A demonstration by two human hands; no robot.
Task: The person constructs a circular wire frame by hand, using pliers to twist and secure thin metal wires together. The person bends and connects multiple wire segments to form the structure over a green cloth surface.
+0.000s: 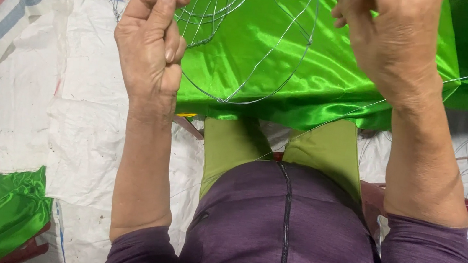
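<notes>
Left hand (149, 44) pinches the thin silver wire frame (244, 49) shut-fingered; right hand (388, 37) curls closed above the shiny green satin cloth (313, 70), grasp hidden. Keeping the frame taut seems wise.

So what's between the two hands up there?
In the head view, the wire frame spans from the left hand to the right hand, with shiny green cloth lying behind it.

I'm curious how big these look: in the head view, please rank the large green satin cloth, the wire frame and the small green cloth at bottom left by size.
1. large green satin cloth
2. wire frame
3. small green cloth
All three run off the picture.
</notes>
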